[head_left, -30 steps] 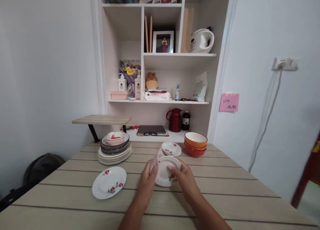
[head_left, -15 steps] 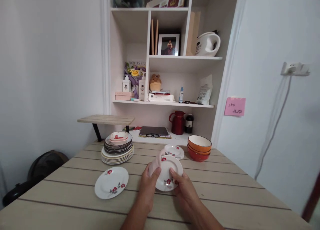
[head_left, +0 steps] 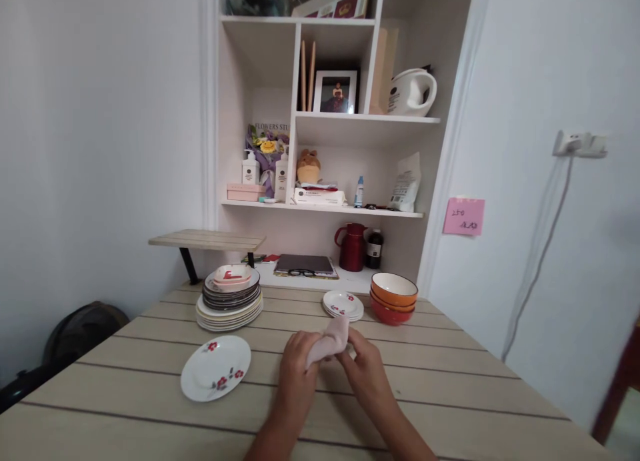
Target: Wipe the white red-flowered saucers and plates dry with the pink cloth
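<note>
Both arms reach up from the bottom of the view, and the two hands come close together over the table (head_left: 450, 397). The left hand (head_left: 297, 364) is bent in, with its fingers curled and closed on a pink cloth (head_left: 330, 341). The cloth sticks up between the hands and leans to the right at its top. The right hand (head_left: 366, 367) is curled too, and its thumb and pointer finger come in next to the cloth. I cannot tell how tight the right hand is or what it has hold of, because the cloth and fingers hide it. A flowery plate (head_left: 216, 369) lies flat on the table, left of the left hand. Small plates (head_left: 343, 305) sit in a pile just past the cloth, with bowls (head_left: 393, 298) beside them.
</note>
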`<state>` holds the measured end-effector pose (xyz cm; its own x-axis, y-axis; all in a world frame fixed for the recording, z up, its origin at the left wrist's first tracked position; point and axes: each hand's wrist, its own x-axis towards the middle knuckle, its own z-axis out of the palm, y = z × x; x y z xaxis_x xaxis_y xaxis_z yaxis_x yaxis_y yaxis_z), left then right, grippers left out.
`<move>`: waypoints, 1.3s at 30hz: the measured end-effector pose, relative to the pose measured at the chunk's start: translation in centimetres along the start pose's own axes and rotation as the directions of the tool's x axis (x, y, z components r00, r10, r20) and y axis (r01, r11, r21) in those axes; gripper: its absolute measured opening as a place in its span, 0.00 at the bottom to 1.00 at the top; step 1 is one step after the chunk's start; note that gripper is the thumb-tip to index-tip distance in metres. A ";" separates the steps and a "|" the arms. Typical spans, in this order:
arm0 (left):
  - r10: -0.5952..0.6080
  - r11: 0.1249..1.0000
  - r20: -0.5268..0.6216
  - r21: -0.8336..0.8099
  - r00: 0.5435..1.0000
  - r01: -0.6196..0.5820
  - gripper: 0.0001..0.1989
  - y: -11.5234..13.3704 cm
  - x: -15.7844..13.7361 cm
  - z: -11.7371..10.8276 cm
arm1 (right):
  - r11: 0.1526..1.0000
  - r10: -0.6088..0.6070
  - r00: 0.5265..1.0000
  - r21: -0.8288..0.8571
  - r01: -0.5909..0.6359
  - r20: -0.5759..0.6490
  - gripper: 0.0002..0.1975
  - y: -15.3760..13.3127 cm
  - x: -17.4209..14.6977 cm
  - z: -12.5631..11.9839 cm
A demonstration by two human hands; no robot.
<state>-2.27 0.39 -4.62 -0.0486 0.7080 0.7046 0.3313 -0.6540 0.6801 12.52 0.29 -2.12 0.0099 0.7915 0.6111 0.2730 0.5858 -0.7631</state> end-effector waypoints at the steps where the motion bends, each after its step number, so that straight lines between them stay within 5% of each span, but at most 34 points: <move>1: -0.015 1.000 -0.005 -0.021 1.000 0.015 0.15 0.1 0.0 0.0 | 0.998 0.028 1.000 0.048 -0.028 0.004 0.08 -0.1 0.1 0.0; 8: -0.284 0.939 -0.009 -0.203 0.959 0.277 0.11 0.5 0.4 0.4 | 0.913 0.212 0.977 0.360 -0.193 -0.014 0.17 -0.8 0.3 0.2; 14: -0.468 0.821 -0.005 -0.372 0.883 0.433 0.22 0.7 0.6 0.4 | 0.676 0.468 0.883 0.657 -0.333 -0.035 0.19 0.5 0.0 1.0; 20: -0.522 0.728 0.056 -0.490 0.851 0.479 0.28 1.1 0.3 0.4 | 0.456 0.497 0.864 0.821 -0.343 0.085 0.18 0.7 -0.2 1.8; 23: -0.513 0.759 -0.005 -0.469 0.858 0.451 0.27 1.3 0.3 0.2 | 0.526 0.450 0.883 0.761 -0.381 0.131 0.19 0.8 -0.1 1.3; 27: -0.392 0.889 -0.090 -0.293 0.916 0.352 0.18 1.2 0.4 -0.2 | 0.861 0.301 0.952 0.415 -0.294 0.050 0.19 1.3 0.3 0.0; 29: -0.291 0.944 -0.101 -0.189 0.951 0.269 0.13 1.0 0.5 -0.3 | 0.957 0.206 0.979 0.211 -0.200 -0.005 0.16 1.6 0.5 -0.6; 35: -0.024 1.000 -0.047 -0.016 0.999 0.024 0.13 0.2 0.2 -0.1 | 0.999 0.048 0.999 -0.023 -0.047 0.018 0.11 1.3 0.5 -1.0; 39: -0.022 0.999 -0.028 -0.034 0.999 0.021 0.13 0.2 0.2 -0.1 | 0.998 0.056 0.996 0.022 -0.058 0.074 0.11 0.5 0.5 -1.0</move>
<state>-2.27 0.40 -4.31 -0.0823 0.7142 0.6951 0.2977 -0.6480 0.7011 13.65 0.78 -2.00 -0.0460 0.8340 0.5499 0.2511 0.5425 -0.8017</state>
